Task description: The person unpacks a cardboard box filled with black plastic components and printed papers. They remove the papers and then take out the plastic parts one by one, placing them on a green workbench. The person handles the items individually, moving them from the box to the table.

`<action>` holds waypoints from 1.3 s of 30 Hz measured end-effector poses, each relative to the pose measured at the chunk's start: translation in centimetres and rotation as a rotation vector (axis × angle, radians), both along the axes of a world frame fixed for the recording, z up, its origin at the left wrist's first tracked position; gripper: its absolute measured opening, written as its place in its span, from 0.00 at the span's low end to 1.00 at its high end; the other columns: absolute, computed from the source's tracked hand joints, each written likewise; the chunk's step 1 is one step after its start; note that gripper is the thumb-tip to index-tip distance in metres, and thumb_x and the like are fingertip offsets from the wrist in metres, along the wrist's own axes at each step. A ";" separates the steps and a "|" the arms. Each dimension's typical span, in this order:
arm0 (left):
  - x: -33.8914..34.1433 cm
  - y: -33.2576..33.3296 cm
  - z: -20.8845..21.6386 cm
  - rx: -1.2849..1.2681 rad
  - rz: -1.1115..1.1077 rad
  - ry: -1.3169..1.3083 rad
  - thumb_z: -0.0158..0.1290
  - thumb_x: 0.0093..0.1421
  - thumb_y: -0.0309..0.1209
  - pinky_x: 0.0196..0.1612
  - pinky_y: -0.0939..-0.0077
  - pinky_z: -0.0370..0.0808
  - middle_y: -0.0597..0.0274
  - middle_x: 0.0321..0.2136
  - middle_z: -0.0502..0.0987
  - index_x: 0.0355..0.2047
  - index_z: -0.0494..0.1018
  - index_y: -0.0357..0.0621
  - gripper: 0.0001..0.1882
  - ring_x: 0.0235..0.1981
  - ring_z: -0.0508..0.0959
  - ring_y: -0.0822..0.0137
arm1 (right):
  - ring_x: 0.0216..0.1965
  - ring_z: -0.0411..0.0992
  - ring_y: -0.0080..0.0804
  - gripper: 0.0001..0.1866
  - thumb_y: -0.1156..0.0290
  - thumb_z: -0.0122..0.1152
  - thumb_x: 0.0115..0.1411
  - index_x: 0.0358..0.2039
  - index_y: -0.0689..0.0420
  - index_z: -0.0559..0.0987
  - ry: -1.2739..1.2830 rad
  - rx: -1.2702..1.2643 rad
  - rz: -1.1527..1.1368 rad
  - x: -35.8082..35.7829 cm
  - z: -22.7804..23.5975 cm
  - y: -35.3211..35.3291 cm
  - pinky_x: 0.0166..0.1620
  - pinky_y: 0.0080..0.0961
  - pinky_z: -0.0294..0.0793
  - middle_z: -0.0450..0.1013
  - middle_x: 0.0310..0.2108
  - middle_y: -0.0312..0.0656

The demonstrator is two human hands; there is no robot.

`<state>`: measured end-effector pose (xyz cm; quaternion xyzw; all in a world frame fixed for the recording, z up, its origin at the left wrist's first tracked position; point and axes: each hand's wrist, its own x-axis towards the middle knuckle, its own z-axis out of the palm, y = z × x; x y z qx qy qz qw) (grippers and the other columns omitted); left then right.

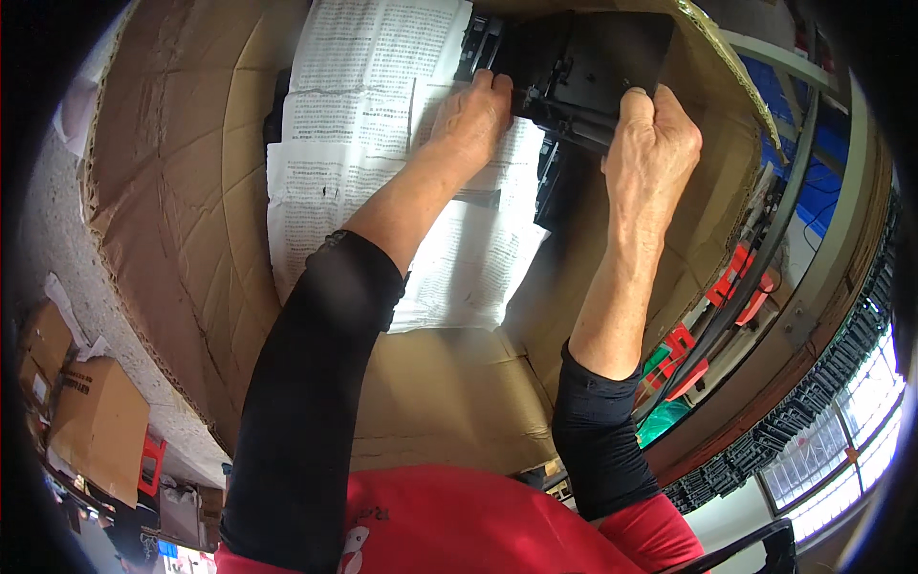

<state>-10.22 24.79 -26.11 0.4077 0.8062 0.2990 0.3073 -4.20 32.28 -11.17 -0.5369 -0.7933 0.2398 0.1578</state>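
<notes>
Inside a large open cardboard box (163, 191), my two hands are on a flat black plastic part (617, 53) with moulded ribs and clips. My right hand (655, 139) grips its near right corner, thumb on top and fingers curled under the edge. At the part's left side, my left hand (476, 117) has its fingers closed around the edge; the fingertips are partly hidden. Beneath my left hand and forearm lie printed newspaper sheets (349, 124). More black plastic parts (547, 172) peek out along the right edge of the paper.
Right of the box stands a metal frame (841, 210), with red plastic pieces (684, 359) beside it. Many small black parts (765, 440) line a ledge at lower right. Smaller cardboard boxes (100, 421) and a red stool (151, 464) stand on the floor at lower left.
</notes>
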 end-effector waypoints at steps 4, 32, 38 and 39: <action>-0.1 -0.1 0.3 -0.017 -0.018 -0.020 0.50 0.54 0.22 0.41 0.53 0.75 0.46 0.42 0.69 0.42 0.66 0.40 0.14 0.38 0.76 0.44 | 0.16 0.62 0.32 0.15 0.69 0.46 0.56 0.18 0.67 0.67 0.011 -0.049 -0.002 0.0 0.0 0.2 0.25 0.34 0.66 0.63 0.12 0.50; 0.0 -0.2 -0.2 0.028 0.015 -0.001 0.50 0.52 0.17 0.42 0.54 0.76 0.45 0.43 0.69 0.47 0.66 0.38 0.20 0.39 0.76 0.42 | 0.15 0.60 0.26 0.12 0.72 0.47 0.55 0.19 0.66 0.69 0.191 0.008 0.035 0.5 -1.8 0.9 0.22 0.29 0.64 0.62 0.11 0.44; -0.1 -0.2 0.2 0.007 -0.010 0.000 0.48 0.52 0.17 0.42 0.54 0.76 0.45 0.42 0.69 0.45 0.67 0.37 0.18 0.39 0.76 0.42 | 0.14 0.60 0.25 0.12 0.72 0.47 0.56 0.18 0.65 0.70 0.201 0.063 0.065 0.9 -2.3 0.9 0.22 0.28 0.64 0.63 0.10 0.42; -0.2 -0.2 0.4 0.000 -0.019 0.006 0.48 0.52 0.17 0.42 0.54 0.76 0.45 0.42 0.69 0.44 0.67 0.37 0.17 0.39 0.76 0.42 | 0.15 0.60 0.24 0.12 0.72 0.48 0.56 0.18 0.65 0.70 0.198 0.054 0.065 0.8 -2.2 0.9 0.21 0.28 0.64 0.63 0.10 0.41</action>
